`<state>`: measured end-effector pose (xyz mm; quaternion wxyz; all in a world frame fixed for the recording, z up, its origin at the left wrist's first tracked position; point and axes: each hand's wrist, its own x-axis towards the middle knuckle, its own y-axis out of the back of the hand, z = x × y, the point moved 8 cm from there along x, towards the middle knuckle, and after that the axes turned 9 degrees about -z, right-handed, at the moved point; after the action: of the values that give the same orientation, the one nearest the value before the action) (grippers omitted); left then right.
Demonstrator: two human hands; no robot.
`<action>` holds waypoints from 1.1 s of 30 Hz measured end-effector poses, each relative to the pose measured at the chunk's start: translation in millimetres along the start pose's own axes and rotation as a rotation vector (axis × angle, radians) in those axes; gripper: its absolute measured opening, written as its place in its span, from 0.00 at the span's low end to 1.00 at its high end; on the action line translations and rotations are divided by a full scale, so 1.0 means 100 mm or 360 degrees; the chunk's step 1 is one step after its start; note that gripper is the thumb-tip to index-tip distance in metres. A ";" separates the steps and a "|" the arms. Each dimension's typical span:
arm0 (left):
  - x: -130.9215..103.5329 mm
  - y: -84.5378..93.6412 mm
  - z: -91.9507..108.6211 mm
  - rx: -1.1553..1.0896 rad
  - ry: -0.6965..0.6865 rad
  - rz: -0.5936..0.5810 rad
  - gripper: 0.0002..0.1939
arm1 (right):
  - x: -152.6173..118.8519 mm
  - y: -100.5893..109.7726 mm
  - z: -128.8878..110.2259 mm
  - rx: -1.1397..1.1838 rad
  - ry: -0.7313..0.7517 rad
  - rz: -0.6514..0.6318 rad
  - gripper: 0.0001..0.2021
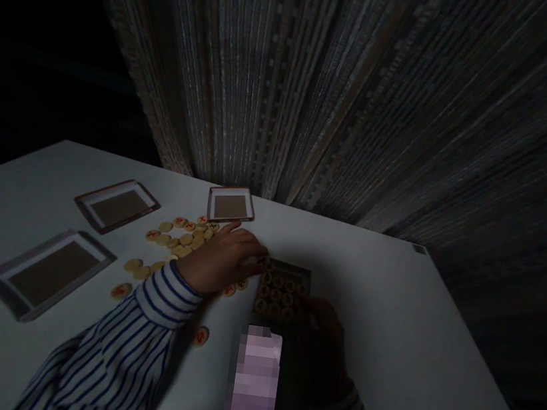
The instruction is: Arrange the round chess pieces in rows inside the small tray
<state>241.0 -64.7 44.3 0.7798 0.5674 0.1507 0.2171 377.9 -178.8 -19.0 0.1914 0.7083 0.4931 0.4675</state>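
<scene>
A small box (pixel 301 277) holds round wooden Chinese chess pieces (pixel 282 296) set in rows, with part of its far side bare. My left hand (pixel 221 258) reaches over to the box's far left corner, thumb and fingers pinched on one Chinese chess piece (pixel 263 260), mostly hidden by the fingertips. In deep shadow, my right hand (pixel 329 340) grips the right side of the box. More loose pieces (pixel 185 240) lie in a heap beyond and left of my left wrist, some showing red characters, others blank faces. A single red-marked piece (pixel 201 336) lies nearer to me.
Three shallow trays with brown bottoms stand on the white table (pixel 399 356): one at the left front (pixel 96 250), one behind it (pixel 147 190), one at the back (pixel 234 188). A lit phone-like screen, pixelated (pixel 254 384), is at the near edge. A striped curtain (pixel 289 86) hangs behind.
</scene>
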 end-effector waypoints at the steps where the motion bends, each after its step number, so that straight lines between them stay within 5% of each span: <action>1: 0.01 0.00 0.01 -0.0005 -0.0007 -0.0010 0.10 | 0.01 0.01 0.05 0.0046 -0.0077 0.0006 0.08; 8: 0.00 0.01 0.04 -0.0057 -0.0051 0.0022 0.09 | 0.41 0.08 0.03 0.0545 -0.0230 -0.0217 0.09; 15: -0.04 0.04 -0.04 -0.0092 -0.0034 0.0221 0.09 | 0.88 -0.20 -0.13 0.0987 -0.0375 -0.0546 0.11; 20: -0.03 0.05 -0.02 -0.0100 -0.0014 0.0231 0.07 | 0.92 -0.35 -0.15 0.1190 -0.0437 -0.0541 0.10; 33: -0.02 0.03 -0.16 -0.0260 0.0046 0.0315 0.05 | 0.89 -0.34 -0.11 0.1394 -0.0510 -0.0584 0.15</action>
<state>231.2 -52.2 42.7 0.7960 0.5110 0.0871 0.3126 357.6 -87.9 3.6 0.0286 0.6866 0.7240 0.0605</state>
